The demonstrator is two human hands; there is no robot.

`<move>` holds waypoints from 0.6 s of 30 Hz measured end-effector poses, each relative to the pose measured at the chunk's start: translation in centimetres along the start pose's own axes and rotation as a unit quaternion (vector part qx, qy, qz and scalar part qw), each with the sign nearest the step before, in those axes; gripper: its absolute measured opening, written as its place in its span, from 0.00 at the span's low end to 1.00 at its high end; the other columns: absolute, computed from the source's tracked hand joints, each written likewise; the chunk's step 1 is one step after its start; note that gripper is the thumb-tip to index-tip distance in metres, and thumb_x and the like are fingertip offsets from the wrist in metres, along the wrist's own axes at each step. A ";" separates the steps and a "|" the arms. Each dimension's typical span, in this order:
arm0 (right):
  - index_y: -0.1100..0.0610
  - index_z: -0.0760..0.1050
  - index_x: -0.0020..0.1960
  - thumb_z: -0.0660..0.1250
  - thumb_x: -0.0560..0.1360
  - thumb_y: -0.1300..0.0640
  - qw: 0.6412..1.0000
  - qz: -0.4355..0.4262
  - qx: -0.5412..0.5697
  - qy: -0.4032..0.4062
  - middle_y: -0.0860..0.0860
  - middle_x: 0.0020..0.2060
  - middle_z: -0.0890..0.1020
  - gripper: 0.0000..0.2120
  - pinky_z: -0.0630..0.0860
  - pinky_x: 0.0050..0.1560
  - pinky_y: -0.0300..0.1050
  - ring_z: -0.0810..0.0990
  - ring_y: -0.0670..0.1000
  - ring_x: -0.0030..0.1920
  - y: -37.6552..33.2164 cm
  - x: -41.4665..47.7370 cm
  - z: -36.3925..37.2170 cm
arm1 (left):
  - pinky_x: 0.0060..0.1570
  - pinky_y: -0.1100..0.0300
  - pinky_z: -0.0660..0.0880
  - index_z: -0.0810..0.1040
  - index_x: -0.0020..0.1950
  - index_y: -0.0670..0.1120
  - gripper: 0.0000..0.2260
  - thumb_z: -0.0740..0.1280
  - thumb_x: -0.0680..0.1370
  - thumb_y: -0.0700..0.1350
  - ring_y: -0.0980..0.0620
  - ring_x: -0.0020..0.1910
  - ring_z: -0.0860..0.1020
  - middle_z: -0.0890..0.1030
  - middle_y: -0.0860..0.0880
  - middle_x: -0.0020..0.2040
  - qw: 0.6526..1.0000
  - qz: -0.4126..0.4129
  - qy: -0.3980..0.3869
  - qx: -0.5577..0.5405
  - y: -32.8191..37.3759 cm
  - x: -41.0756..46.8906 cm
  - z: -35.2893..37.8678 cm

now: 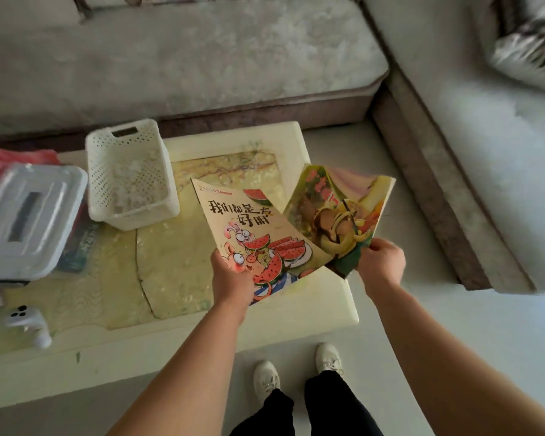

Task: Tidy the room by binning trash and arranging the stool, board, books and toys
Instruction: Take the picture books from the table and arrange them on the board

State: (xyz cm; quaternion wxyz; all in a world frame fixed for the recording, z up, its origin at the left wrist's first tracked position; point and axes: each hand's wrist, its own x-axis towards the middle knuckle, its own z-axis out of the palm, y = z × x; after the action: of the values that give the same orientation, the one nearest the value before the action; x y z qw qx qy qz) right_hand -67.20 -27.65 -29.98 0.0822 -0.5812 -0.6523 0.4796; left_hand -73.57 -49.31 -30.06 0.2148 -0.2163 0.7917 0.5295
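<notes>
Two thin picture books hang over the right end of a cream coffee table (pixel 296 136). My left hand (pixel 232 278) grips the near edge of the watermelon book (pixel 249 228), a beige cover with cartoon rabbits. My right hand (pixel 379 262) pinches the near corner of the banana book (pixel 337 215), a green and yellow cover tilted to the right. The watermelon book overlaps the banana book's left edge. Both books are held slightly above the tabletop.
A white perforated basket (pixel 129 174) stands on the table at the left. A lidded white plastic box (pixel 29 218) sits on other books at the far left, with a white controller (pixel 29 322) near the front edge. A grey sofa (pixel 202 58) wraps behind and right.
</notes>
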 end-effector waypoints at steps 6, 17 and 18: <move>0.52 0.81 0.39 0.62 0.72 0.66 0.993 0.016 0.090 0.078 0.50 0.40 0.83 0.13 0.83 0.43 0.54 0.83 0.53 0.43 -2.0 -0.7 -9.5 | 0.45 0.55 0.78 0.66 0.64 0.52 0.20 0.63 0.76 0.35 0.47 0.50 0.78 0.78 0.50 0.56 0.997 0.071 -0.026 0.003 6.7 -5.0 2.2; 0.56 0.82 0.50 0.65 0.71 0.65 0.936 0.086 0.250 0.233 0.51 0.43 0.84 0.12 0.82 0.48 0.53 0.83 0.55 0.45 0.0 -2.3 -29.2 | 0.46 0.48 0.82 0.67 0.61 0.48 0.17 0.64 0.76 0.35 0.44 0.50 0.81 0.78 0.46 0.57 0.961 0.185 -0.203 0.010 13.8 -18.8 12.7; 0.56 0.82 0.52 0.66 0.71 0.65 0.928 0.096 0.266 0.243 0.52 0.44 0.84 0.12 0.82 0.49 0.53 0.83 0.56 0.46 0.7 -2.5 -30.9 | 0.46 0.46 0.81 0.68 0.59 0.48 0.16 0.65 0.75 0.35 0.44 0.49 0.81 0.78 0.46 0.57 0.958 0.188 -0.215 0.011 14.0 -20.1 13.8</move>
State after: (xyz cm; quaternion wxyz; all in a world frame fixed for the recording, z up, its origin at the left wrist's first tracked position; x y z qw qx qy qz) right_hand -45.43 -13.51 -13.07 0.3432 -0.6964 -0.4020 0.4855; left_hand -63.60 -29.30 -12.97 0.2789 0.0582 0.7586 0.5859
